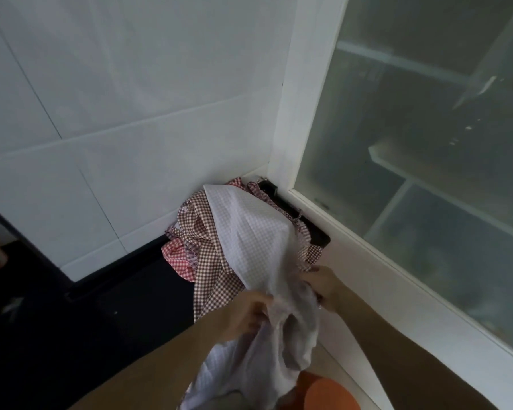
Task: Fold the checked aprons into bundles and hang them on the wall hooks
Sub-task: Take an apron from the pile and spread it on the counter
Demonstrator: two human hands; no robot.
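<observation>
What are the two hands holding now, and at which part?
Both hands, left and right, grip the pale checked apron at its gathered lower part.

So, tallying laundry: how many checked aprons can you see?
3, maybe more hidden: pale lilac checked apron in both hands; brown checked apron beneath; red checked apron leftmost.

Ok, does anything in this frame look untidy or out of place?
Yes: the red checked aprons sit crumpled in the corner by the tiled wall, unfolded. Both the left hand and right hand grip a pale checked apron draped over them.
</observation>
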